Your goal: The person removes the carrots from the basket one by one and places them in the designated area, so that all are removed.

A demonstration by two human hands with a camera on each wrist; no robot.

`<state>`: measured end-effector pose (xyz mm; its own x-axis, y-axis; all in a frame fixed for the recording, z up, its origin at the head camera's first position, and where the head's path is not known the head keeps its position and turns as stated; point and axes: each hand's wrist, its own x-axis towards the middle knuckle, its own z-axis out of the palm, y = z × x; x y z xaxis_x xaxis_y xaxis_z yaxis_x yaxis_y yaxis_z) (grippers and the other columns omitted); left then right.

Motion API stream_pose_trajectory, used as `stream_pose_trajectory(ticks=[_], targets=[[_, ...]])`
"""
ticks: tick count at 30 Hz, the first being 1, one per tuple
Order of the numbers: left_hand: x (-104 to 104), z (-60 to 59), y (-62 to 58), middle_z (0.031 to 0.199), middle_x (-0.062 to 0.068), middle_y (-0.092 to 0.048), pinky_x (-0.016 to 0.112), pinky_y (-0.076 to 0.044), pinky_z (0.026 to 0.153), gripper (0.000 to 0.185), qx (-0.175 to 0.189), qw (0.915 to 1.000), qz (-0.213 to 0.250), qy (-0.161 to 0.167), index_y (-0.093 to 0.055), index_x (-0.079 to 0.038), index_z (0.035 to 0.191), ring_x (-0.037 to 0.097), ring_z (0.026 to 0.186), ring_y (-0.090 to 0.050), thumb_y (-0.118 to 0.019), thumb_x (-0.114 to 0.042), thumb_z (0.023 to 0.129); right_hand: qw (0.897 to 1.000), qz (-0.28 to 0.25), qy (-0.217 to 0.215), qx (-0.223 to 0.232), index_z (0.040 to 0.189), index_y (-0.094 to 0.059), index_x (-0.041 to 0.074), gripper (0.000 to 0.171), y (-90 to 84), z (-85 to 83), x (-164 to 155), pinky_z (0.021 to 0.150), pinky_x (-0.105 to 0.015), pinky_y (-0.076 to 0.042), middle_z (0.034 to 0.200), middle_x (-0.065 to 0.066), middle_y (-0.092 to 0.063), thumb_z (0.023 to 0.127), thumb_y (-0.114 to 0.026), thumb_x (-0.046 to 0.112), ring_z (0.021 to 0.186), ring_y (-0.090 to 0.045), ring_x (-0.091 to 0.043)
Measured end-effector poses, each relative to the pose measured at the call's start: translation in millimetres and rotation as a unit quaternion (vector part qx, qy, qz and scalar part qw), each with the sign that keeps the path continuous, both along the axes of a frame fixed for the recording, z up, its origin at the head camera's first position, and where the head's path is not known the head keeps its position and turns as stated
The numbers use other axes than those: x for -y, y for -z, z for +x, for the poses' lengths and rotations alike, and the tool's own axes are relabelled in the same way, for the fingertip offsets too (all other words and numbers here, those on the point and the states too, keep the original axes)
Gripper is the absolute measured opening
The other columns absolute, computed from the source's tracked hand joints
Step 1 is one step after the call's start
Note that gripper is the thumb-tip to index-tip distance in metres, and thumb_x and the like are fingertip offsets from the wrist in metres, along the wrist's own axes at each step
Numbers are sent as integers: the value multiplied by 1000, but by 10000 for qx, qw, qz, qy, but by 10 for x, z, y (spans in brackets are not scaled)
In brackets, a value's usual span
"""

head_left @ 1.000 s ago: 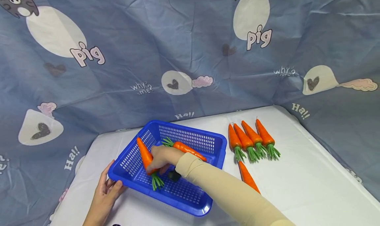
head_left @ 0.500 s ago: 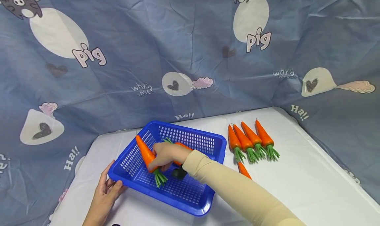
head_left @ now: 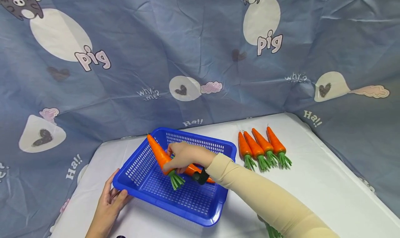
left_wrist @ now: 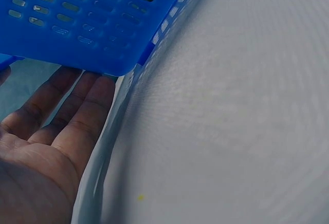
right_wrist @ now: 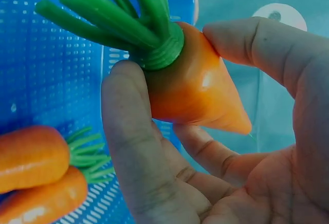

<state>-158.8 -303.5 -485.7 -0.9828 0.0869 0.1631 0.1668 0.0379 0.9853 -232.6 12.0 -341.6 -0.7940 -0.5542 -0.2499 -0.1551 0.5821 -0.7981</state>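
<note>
The right hand (head_left: 182, 156) has lifted its carrot (head_left: 159, 155) clear of the basket floor; a second ago the carrot lay lower, against the left wall. The removal is judged under way. The right fingers (right_wrist: 128, 147) and thumb curl round the carrot's thick end, just below the green stalks (right_wrist: 113, 16). The carrot now hangs tilted above the blue basket (head_left: 137, 166), tip toward the far-left corner. The left hand (head_left: 107, 205) lies flat, fingers (left_wrist: 77, 111) straight against the basket's near-left corner. More carrots (right_wrist: 36, 172) remain inside. Four carrots (head_left: 260, 147) lie in a row near the table's (head_left: 328, 182) far edge.
</note>
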Motion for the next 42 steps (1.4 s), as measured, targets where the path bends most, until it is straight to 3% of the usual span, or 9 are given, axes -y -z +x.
stream_pose_trajectory(ticks=[2, 10, 12, 15, 20, 27, 42], targets=[[0, 1, 4, 137, -20, -65, 22, -64, 94, 71, -48, 10000, 33, 43, -21, -20, 172, 0, 120, -70, -53, -3, 111, 10000, 33, -19, -13, 110, -55, 10, 39, -12, -3, -58, 78, -41, -70, 84, -6, -71, 91, -86, 24, 67, -73, -22], [-2, -1, 3, 139, -21, -65, 21, -64, 95, 71, -89, 9999, 28, 87, -20, -20, 172, 0, 121, -70, -53, -2, 112, 10000, 30, 13, -8, 116, -54, 12, 43, -73, 10, -288, 71, -30, -68, 84, -6, -73, 91, -85, 26, 80, -79, -31], [-3, -1, 3, 140, -22, -64, 21, -63, 95, 71, -84, 9999, 15, 98, -20, -20, 172, -1, 122, -69, -52, -2, 112, 10000, 40, 32, -15, 119, -54, 12, 45, -91, 17, -345, 75, -34, -69, 85, -7, -74, 91, -86, 27, 84, -79, -33], [-5, -10, 1, 141, -22, -63, 21, -63, 95, 71, -94, 9999, 31, 125, -20, -20, 172, -1, 122, -69, -52, -2, 112, 10000, 31, 85, -21, 122, -54, 12, 47, -113, 31, -438, 79, -37, -70, 86, -7, -74, 91, -85, 29, 78, -79, -29], [-4, -19, 2, 142, -22, -63, 21, -63, 95, 71, -65, 9999, 65, 145, -18, -18, 173, 0, 122, -69, -51, -2, 112, 9996, -10, 203, -171, 123, -56, 11, 46, -146, 77, -613, 71, -30, -67, 81, -7, -75, 92, -85, 30, 68, -76, -19], [7, -22, -1, 141, -23, -63, 21, -64, 94, 71, 56, 10000, 7, 64, -18, -20, 173, -1, 121, -69, -52, -4, 112, 9985, 113, 397, -348, 123, -56, 12, 45, -156, 143, -885, 65, -23, -62, 79, -6, -73, 95, -82, 35, 71, -73, -19], [-1, -21, -5, 137, -24, -64, 22, -65, 92, 71, 101, 9999, 8, 3, -20, -22, 172, -1, 119, -70, -53, -4, 112, 9936, 55, 906, -669, 131, -58, 8, 49, -140, 475, -1552, 71, -32, -66, 90, -7, -70, 96, -79, 36, 72, -72, -17]])
